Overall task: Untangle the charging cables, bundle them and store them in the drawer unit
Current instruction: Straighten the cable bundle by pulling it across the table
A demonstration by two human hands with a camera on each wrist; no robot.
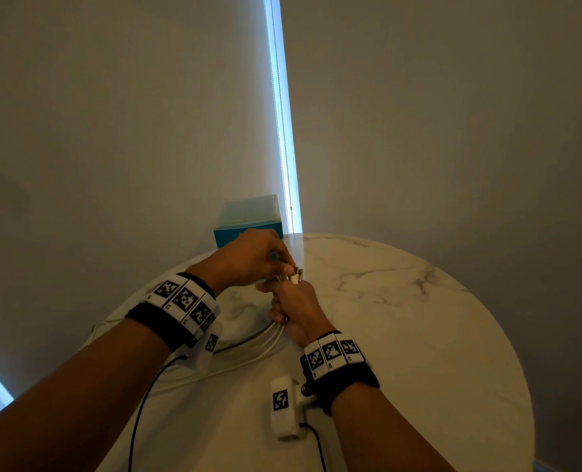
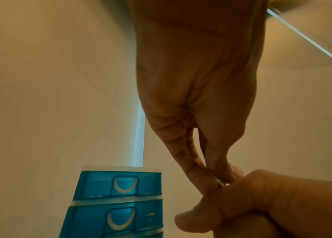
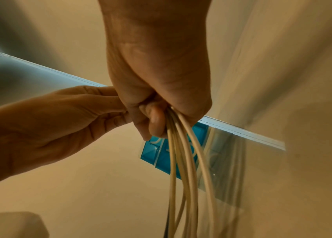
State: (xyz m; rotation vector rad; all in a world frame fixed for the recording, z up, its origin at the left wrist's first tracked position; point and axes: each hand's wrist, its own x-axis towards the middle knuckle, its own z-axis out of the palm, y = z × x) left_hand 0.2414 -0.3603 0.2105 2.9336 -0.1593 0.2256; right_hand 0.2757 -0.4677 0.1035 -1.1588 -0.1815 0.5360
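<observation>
My right hand (image 1: 291,310) grips a bunch of white charging cables (image 3: 183,169) in its fist; their strands trail back over the round marble table (image 1: 401,318). The plug ends (image 1: 294,277) stick out above the fist. My left hand (image 1: 252,257) pinches one metal plug tip (image 2: 215,178) between thumb and fingertips, right against the right fist. The blue drawer unit (image 1: 248,229) stands at the table's far edge behind my left hand; its drawers (image 2: 120,183) with white curved handles look shut.
A white wall and a window blind with a bright strip and bead chain (image 1: 284,148) rise behind the table. Black leads (image 1: 139,413) from the wrist cameras run across the near table. The table's right half is bare marble.
</observation>
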